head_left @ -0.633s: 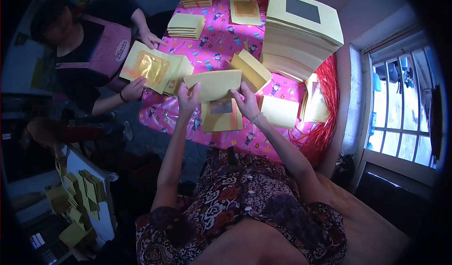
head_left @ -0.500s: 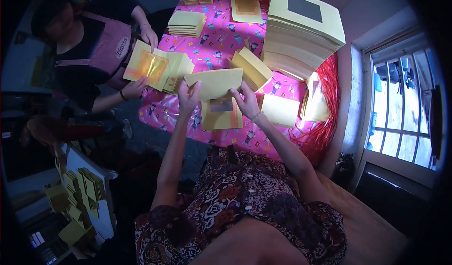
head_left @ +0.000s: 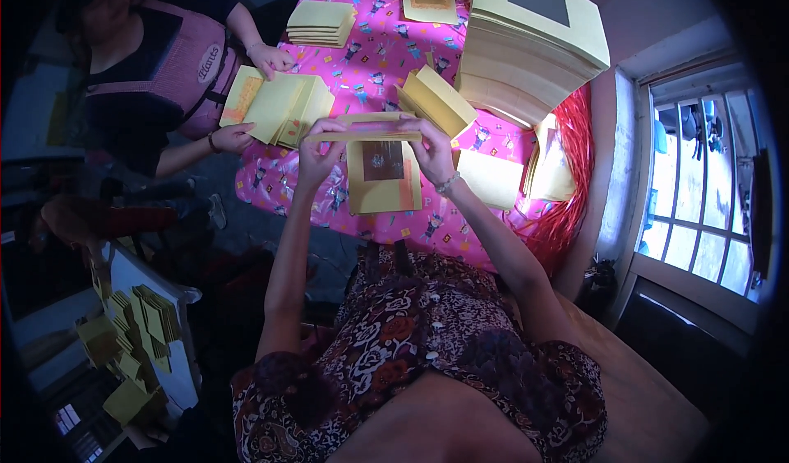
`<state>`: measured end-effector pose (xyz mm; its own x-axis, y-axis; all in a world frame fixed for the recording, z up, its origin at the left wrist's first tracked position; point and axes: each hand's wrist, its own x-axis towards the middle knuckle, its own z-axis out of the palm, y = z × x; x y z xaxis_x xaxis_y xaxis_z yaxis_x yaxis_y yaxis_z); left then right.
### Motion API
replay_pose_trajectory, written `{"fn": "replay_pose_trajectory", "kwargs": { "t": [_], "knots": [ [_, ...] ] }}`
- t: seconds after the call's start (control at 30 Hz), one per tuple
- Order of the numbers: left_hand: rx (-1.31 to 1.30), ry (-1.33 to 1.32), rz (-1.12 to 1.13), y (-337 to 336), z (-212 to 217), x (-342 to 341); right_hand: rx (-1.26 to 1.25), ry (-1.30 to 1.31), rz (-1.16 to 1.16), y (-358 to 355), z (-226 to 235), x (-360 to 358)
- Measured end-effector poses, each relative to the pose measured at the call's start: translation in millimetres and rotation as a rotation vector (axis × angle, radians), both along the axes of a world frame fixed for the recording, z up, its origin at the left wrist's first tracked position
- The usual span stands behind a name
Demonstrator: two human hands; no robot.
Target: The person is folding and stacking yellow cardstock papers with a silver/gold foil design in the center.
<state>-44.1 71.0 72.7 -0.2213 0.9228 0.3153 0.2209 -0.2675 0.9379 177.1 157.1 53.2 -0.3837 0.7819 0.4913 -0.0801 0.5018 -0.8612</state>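
My left hand [head_left: 318,157] and my right hand [head_left: 434,152] grip the two ends of a folded yellow joss paper [head_left: 362,136] between thumbs and fingers. It is held above the table with its long edge toward me, and a pinkish strip shows along its middle. Under it, on the table, lies a yellow joss paper sheet [head_left: 386,199] with a dark shiny square and orange print. Just beyond my right hand, a folded yellow paper bundle [head_left: 440,105] rests at a slant. A pale yellow stack [head_left: 491,179] sits right of my right wrist.
A tall yellow paper stack [head_left: 514,76] stands far right, beside red plastic strands [head_left: 575,155]. A co-worker [head_left: 177,76] at left holds yellow sheets [head_left: 275,113]. The table has a pink patterned cover [head_left: 374,60]. More paper lies on a white table [head_left: 182,360] lower left.
Both hands have risen slightly and tipped the joss paper, so its broad face has turned to an edge. The co-worker's gold-faced sheet has been covered by a plain yellow leaf.
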Motion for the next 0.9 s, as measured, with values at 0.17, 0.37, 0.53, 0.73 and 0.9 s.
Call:
{"fn": "replay_pose_trajectory", "kwargs": {
  "t": [0.17,0.37,0.53,0.73,0.9],
  "knots": [
    [-0.202,0.052,0.060,-53.4,-49.2,12.6,-0.067,-0.279,0.129,-30.5,-28.9,32.8],
    [-0.464,-0.068,0.144,-62.4,-88.9,29.3,-0.260,-0.337,0.040,-49.1,-63.6,29.4],
    [-0.521,-0.088,0.160,-36.4,-80.7,28.6,-0.387,-0.350,-0.105,-47.7,-80.3,20.9],
    [-0.553,0.064,0.128,-42.5,-79.7,31.5,-0.406,-0.399,-0.295,-61.1,-69.9,19.1],
    [-0.482,0.081,0.317,-44.2,-72.8,52.7,-0.353,-0.663,-0.255,-59.8,-73.8,27.1]
  ]
}}
